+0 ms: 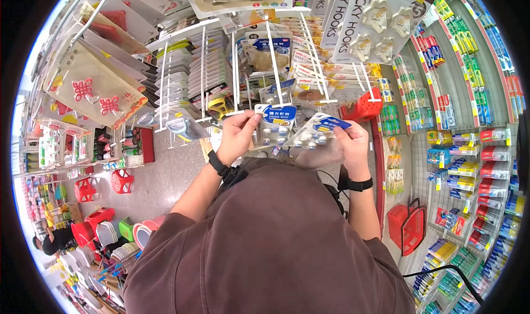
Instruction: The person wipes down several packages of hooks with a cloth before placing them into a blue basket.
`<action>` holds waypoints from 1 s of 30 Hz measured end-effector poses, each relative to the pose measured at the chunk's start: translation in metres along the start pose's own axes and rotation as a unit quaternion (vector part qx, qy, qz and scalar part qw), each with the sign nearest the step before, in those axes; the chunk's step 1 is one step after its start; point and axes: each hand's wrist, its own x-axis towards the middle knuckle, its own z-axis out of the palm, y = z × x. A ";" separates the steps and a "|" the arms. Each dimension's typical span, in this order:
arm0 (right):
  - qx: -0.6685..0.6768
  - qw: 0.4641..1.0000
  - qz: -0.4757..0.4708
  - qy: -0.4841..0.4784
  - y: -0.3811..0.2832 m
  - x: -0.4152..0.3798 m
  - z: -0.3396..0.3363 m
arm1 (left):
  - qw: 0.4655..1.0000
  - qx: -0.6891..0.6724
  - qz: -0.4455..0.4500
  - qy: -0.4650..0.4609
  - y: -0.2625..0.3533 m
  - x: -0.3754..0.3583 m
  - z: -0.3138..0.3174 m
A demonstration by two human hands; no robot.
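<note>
My left hand [237,133] pinches the top of a blue-headed blister pack of small round hooks [276,127], held at the tip of a white display peg [274,60]. My right hand [352,145] grips a second, similar blue-headed pack [317,132], tilted and a little blurred, just right of the first. Both wrists wear black bands. A brown sleeve and torso fill the lower middle of the view.
White pegs with hanging packs crowd the rack ahead; large "STICKY HOOKS" cards [375,21] hang top right. Shelves of small goods [469,148] run down the right, red baskets [407,225] stand on the floor, and another person [52,239] is at lower left.
</note>
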 end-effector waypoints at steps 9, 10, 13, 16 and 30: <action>0.016 0.997 0.073 0.006 -0.001 -0.017 -0.019 | 0.997 -0.029 -0.011 0.067 -0.004 0.014 0.017; 0.018 0.997 0.072 0.011 -0.001 -0.017 -0.020 | 0.998 -0.021 -0.003 0.066 -0.003 0.015 0.018; -0.004 0.999 0.048 0.007 -0.002 -0.018 -0.014 | 0.997 -0.004 -0.001 0.073 -0.002 0.014 0.022; -0.006 1.000 0.004 0.022 -0.006 -0.017 -0.004 | 0.997 0.003 -0.003 0.083 0.000 0.013 0.022; -0.120 0.981 0.055 -0.139 -0.002 0.021 0.047 | 0.983 0.129 0.009 0.129 -0.021 0.044 0.019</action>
